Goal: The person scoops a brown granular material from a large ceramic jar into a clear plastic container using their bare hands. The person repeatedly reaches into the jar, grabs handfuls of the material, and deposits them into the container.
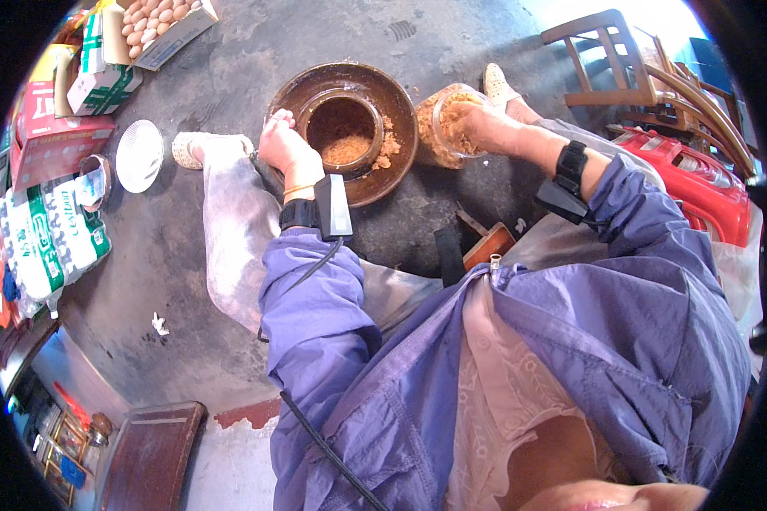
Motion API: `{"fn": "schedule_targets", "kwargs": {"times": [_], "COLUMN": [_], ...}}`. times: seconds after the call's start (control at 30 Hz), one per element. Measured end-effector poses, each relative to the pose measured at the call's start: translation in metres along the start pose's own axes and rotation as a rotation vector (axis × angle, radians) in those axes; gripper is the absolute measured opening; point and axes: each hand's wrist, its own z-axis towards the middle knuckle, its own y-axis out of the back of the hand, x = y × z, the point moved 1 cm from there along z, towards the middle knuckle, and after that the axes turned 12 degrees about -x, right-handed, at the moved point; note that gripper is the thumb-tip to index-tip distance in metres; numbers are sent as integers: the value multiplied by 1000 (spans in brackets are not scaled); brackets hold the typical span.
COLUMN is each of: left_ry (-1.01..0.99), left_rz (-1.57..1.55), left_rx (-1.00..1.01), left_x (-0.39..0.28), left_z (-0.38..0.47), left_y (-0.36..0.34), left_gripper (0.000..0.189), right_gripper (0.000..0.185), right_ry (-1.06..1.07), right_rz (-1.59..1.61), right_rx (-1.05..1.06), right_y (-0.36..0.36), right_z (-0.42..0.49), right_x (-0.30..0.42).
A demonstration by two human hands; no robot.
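Note:
A brown glazed earthenware jar (281,105) with a wide rim stands on the floor between my feet; reddish-brown crumbly food (345,148) lies inside its mouth, with some spilled on the right of the rim. My left hand (287,144), its fingers curled, is at the left edge of the jar; whether it grips the rim cannot be told. To the right of the jar is a clear plastic container (433,128) holding the same crumbly food. My right hand (486,128) reaches into its mouth, the fingers hidden in the food.
A white ribbed plastic basin (140,156), a carton of eggs (178,48), a red carton (57,137) and wrapped packs (54,236) stand left. Wooden chairs (613,96) and red plastic stools (697,185) are at right. A wooden-handled tool (489,246) lies near my lap.

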Motion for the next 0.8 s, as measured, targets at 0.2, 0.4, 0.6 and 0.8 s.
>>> {"fn": "schedule_targets", "kwargs": {"times": [0.2,0.4,0.6,0.8], "left_ry": [20,25,29,25], "left_rz": [-1,15,13,39], "left_rx": [-14,-9,5,-7], "left_x": [0,-1,-2,-2], "left_z": [1,2,-1,1], "left_y": [0,0,1,0], "left_gripper": [17,17,18,19], "right_gripper": [50,43,45,49], "right_ry": [208,455,851,-33], "right_rz": [-665,-1150,-1469,-1197], "right_rx": [34,13,-292,171], "right_y": [-6,-5,-17,-7], "right_z": [9,9,7,33], "right_x": [8,3,1,-5]}}
